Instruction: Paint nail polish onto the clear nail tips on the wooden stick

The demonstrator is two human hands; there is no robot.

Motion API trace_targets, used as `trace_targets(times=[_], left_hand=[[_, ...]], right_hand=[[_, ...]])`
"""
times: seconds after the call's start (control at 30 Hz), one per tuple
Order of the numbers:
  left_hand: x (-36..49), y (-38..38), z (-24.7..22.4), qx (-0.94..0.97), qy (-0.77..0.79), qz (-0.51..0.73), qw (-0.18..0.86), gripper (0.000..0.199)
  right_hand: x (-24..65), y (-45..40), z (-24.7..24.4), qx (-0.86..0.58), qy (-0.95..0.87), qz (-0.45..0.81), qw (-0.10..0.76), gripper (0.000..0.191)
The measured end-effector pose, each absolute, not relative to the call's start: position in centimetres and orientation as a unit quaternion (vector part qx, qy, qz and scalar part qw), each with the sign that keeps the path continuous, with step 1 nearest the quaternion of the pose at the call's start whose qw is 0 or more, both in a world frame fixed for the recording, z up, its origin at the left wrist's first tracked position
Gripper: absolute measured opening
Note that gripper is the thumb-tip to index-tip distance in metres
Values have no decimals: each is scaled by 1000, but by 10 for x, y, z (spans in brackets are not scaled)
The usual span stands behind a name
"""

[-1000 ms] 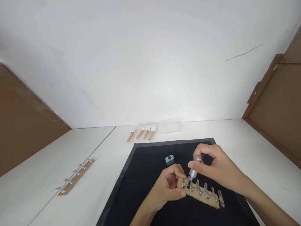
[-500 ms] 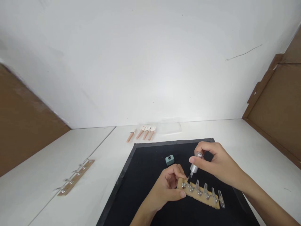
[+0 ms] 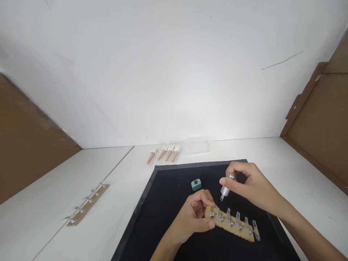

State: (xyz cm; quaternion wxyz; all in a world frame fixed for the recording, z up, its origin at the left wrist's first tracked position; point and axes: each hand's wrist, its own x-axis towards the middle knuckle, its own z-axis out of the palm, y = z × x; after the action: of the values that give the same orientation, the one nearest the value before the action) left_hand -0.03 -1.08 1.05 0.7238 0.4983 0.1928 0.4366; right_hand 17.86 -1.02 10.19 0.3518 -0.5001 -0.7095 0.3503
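Observation:
My left hand [image 3: 194, 214] pinches the left end of a tan wooden nail tip stand [image 3: 227, 226]. Along the stand, several silver metal mounts hold clear false nails [image 3: 237, 218] that stick up. My right hand [image 3: 246, 183] grips the silver cap of a nail polish brush [image 3: 226, 186] between thumb and fingers, with its dark bristles pointing down close above the leftmost clear nail. Whether the bristles touch that nail is hard to tell. Behind my left hand, an uncapped teal polish bottle [image 3: 196, 185] stands on the black mat [image 3: 165, 192].
Several polish bottles with pinkish caps [image 3: 169, 154] lie at the back of the white table, beside a clear plastic tray [image 3: 195, 148]. A second wooden stand with clear nails [image 3: 88, 205] lies at the left. Brown boards flank both sides; a white wall rises behind.
My right hand has lifted the brush slightly up and to the right, drawing the bristles away from the leftmost nail. My left hand and the stand have barely moved.

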Motion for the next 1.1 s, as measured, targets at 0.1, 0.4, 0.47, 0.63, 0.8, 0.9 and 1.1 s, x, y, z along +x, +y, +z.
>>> trace_targets(times=[0.1, 0.4, 0.47, 0.63, 0.8, 0.9, 1.1], left_hand=[[-1, -11, 10, 498, 193, 433, 726, 25], [-1, -11, 9, 496, 193, 430, 730, 27], [-2, -11, 8, 499, 194, 427, 729, 27], [-3, -11, 8, 496, 202, 428, 728, 31], [-2, -11, 14, 485, 210, 430, 732, 33], [-2, -11, 16, 472, 215, 433, 737, 34], [-2, -10, 16, 460, 215, 435, 744, 32]], right_hand=[[178, -10, 103, -502, -709, 346, 353, 29], [179, -9, 103, -510, -711, 333, 352, 30], [179, -9, 103, -513, -712, 322, 355, 30], [179, -11, 107, -511, -712, 314, 365, 30], [179, -14, 110, -491, -704, 357, 370, 25], [179, -15, 111, -459, -705, 399, 364, 19], [178, -15, 112, -426, -699, 444, 365, 16]])
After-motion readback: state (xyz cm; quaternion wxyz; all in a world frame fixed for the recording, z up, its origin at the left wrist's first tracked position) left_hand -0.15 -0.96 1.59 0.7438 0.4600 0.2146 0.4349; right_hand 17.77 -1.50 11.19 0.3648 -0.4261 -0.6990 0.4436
